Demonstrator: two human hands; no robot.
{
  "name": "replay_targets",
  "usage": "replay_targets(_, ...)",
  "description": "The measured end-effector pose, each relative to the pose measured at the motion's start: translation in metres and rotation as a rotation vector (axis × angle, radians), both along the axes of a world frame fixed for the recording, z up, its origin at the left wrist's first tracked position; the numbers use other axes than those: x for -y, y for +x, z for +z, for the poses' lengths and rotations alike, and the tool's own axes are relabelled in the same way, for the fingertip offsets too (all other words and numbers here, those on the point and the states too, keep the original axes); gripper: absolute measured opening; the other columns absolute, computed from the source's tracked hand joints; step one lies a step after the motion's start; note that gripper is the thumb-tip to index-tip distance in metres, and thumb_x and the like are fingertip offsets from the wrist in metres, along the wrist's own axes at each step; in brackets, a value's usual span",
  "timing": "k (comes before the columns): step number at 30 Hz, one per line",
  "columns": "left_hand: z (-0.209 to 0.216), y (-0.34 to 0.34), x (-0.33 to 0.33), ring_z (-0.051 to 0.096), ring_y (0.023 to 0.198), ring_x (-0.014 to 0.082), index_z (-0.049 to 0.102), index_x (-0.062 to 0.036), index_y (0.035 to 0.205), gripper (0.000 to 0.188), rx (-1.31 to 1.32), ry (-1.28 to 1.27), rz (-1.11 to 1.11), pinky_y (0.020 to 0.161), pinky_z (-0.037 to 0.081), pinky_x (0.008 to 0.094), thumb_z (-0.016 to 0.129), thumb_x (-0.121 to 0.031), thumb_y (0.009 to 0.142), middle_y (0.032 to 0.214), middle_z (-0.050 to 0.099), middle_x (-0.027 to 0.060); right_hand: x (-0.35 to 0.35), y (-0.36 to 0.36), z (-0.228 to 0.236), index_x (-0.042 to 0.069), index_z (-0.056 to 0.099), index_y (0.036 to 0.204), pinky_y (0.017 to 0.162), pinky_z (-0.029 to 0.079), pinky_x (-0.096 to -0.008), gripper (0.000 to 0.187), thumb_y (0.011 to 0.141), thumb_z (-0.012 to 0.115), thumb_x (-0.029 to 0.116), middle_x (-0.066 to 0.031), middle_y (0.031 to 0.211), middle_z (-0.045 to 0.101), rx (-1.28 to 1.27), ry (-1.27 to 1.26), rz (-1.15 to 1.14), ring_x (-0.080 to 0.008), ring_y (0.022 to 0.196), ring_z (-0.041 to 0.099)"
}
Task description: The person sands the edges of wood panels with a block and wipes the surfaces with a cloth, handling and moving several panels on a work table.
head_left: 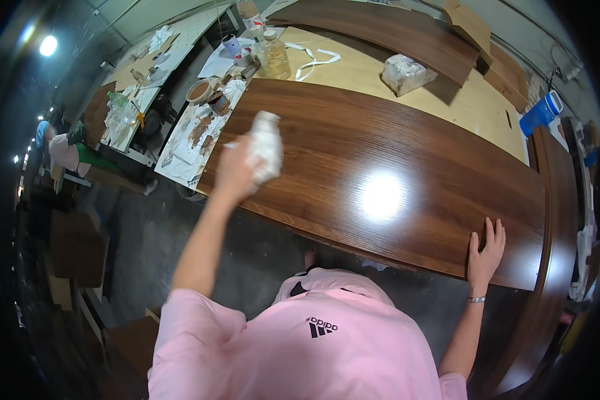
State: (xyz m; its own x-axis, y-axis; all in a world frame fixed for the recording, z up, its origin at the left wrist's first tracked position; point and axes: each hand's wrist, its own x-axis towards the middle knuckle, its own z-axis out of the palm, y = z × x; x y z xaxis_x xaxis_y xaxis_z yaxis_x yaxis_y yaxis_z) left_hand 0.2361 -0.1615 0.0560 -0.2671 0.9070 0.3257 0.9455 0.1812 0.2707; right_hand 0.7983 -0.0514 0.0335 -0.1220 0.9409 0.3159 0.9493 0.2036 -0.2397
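A glossy dark-brown wood-grain panel (353, 147) lies flat in front of me. Toward its left end, my left hand (236, 167) is closed around a wadded white cloth (267, 148), a little blurred by motion. Whether the cloth presses on the surface or hovers just over it, I cannot tell. My right hand (487, 257) rests on the panel near its front right corner, fingers spread and holding nothing. A metal bracelet circles that wrist.
Left of the panel, a brown-stained tin (218, 103) and a round tub (200, 91) stand on stained paper. Behind are a jar of yellowish liquid (274, 57), a wrapped white block (404, 73), another brown panel (387, 30) and a blue jug (541, 113). A person (67, 152) is far left.
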Motion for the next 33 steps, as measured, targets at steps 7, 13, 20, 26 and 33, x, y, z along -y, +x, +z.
replay_targets(7, -0.012, 0.046, -0.006, 0.056, 0.115, 0.0421, 0.052, 0.0015, 0.133, 0.055, -0.033, 0.022, 0.083, 0.1, 0.045, 0.0474, 0.068, -0.027, 0.088, 0.127, 0.058, 0.0259, -0.003, -0.009, 0.001, 0.011, 0.054, 0.141, 0.116, 0.029, -0.046, 0.047, 0.096, 0.06, 0.025, -0.0155, 0.153, 0.041, 0.011, -0.024, -0.013, -0.0364, 0.142, 0.034)
replay_targets(13, -0.014, 0.054, 0.017, 0.058, 0.113, 0.0392, 0.052, -0.0025, 0.136, 0.061, 0.01, 0.108, -0.094, 0.102, 0.045, 0.0446, 0.071, -0.032, 0.086, 0.128, 0.06, 0.0206, -0.007, -0.003, -0.002, 0.012, 0.054, 0.14, 0.116, 0.03, -0.0486, 0.049, 0.094, 0.063, 0.025, -0.0152, 0.152, 0.042, -0.001, 0.0, 0.009, -0.0375, 0.141, 0.035)
replay_targets(20, -0.003, -0.04, 0.024, 0.057, 0.11, 0.0422, 0.055, -0.0012, 0.128, 0.047, 0.117, -0.019, 0.34, 0.097, 0.044, 0.0505, 0.068, -0.023, 0.088, 0.12, 0.063, 0.0209, -0.005, -0.003, -0.002, 0.01, 0.053, 0.141, 0.117, 0.028, -0.0462, 0.048, 0.096, 0.06, 0.025, -0.0165, 0.152, 0.041, 0.029, 0.007, 0.006, -0.037, 0.142, 0.034)
replay_targets(26, 0.003, 0.06, 0.022, 0.051, 0.13, 0.0382, 0.05, 0.0012, 0.14, 0.067, 0.105, -0.011, -0.132, 0.107, 0.041, 0.043, 0.076, -0.02, 0.081, 0.142, 0.053, 0.0203, -0.006, -0.006, -0.002, 0.007, 0.055, 0.137, 0.115, 0.03, -0.0497, 0.048, 0.093, 0.063, 0.023, -0.0199, 0.15, 0.043, 0.056, 0.026, 0.002, -0.0397, 0.14, 0.036)
replay_targets(33, 0.043, 0.097, 0.01, 0.06, 0.114, 0.0319, 0.064, 0.0016, 0.119, 0.044, 0.052, 0.229, 0.035, 0.097, 0.046, 0.0374, 0.075, -0.009, 0.077, 0.118, 0.066, 0.0177, -0.003, -0.133, 0.051, -0.006, 0.065, 0.11, 0.097, 0.048, -0.0367, 0.031, 0.081, 0.066, 0.001, -0.0194, 0.118, 0.065, -0.605, -0.237, 0.586, -0.0328, 0.11, 0.063)
